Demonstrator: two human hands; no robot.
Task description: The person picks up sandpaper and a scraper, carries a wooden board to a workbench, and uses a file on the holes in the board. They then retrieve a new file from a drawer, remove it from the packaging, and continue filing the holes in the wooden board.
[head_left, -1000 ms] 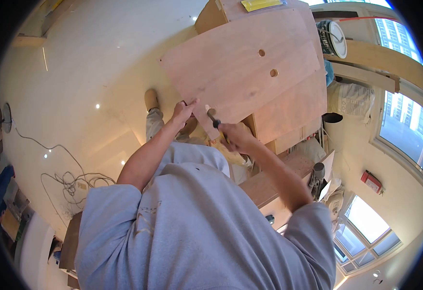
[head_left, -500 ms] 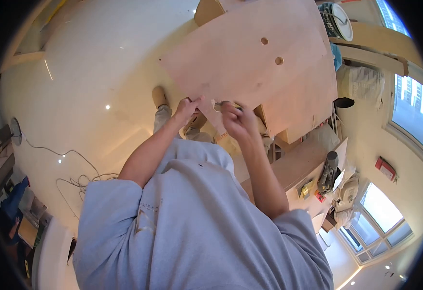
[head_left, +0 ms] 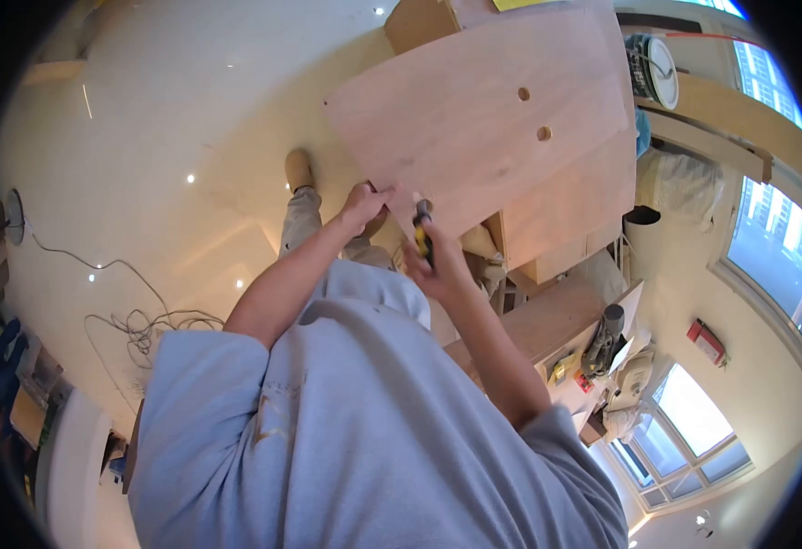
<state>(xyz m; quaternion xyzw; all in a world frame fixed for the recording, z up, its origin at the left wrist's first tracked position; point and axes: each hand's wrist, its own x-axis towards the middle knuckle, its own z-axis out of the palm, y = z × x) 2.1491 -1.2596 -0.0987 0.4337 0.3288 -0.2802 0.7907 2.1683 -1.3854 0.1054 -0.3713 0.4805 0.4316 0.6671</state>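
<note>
A large, pale pinkish wooden panel (head_left: 456,119) lies in front of me, with two round holes toward its far right part. My left hand (head_left: 363,207) grips the panel's near left edge, its thumb on top and its fingers mostly hidden below. In my right hand (head_left: 439,263) is a hand tool with a black-and-yellow handle (head_left: 424,240), the fingers wrapped round it. The tool's front end points away from me, over the panel's near corner. A small light spot shows beside that end, and I cannot make out the tool's exact kind or whether it touches the wood.
Wooden boxes (head_left: 547,265) stand under and beside the panel. A white-lidded bucket (head_left: 664,73) is at the back right, near a dark-mouthed bin (head_left: 642,218). A loose cable (head_left: 145,325) lies on the floor at left. My shoe (head_left: 298,170) shows beside the panel.
My right hand has moved back toward me and turned, so the tool's black-and-yellow handle shows more. The left hand keeps its hold on the panel edge. The view has shifted slightly.
</note>
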